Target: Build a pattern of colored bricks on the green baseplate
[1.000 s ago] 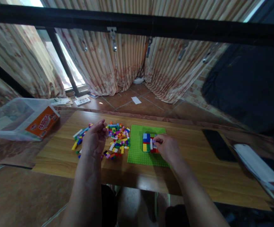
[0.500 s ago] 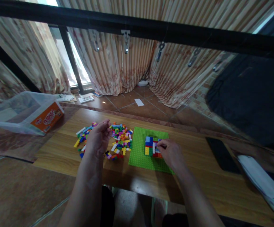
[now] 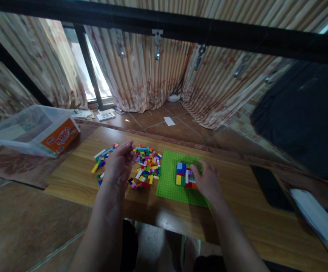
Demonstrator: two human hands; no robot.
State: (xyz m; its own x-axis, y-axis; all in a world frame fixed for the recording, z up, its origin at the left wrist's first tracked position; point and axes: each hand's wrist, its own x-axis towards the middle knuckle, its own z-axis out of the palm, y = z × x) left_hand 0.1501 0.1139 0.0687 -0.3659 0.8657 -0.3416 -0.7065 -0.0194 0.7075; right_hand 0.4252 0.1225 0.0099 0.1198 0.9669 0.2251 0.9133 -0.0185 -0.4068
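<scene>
My left hand (image 3: 120, 163) hovers over the loose toy bricks (image 3: 148, 166), palm turned inward and fingers curled in; whatever they may hold is hidden. On a green studded baseplate (image 3: 166, 185) sits a low block of building bricks (image 3: 183, 175) in blue, yellow, green, red and white. My right hand (image 3: 208, 180) is at the right side of this brick build, covering part of it. Its thumb and fingers are apart, with no brick visible between them.
A clear plastic bin (image 3: 30, 139) with an orange label stands left of the wooden table (image 3: 76, 181). Toward the right end lie a dark flat slab (image 3: 270, 187) and a white object (image 3: 316, 215). A black bar (image 3: 175, 28) crosses above, before the curtains.
My right hand's fingertips have come off the brick build and spread apart, shifting slightly up and right. My left hand keeps its curled pose. The whole view has shifted a little.
</scene>
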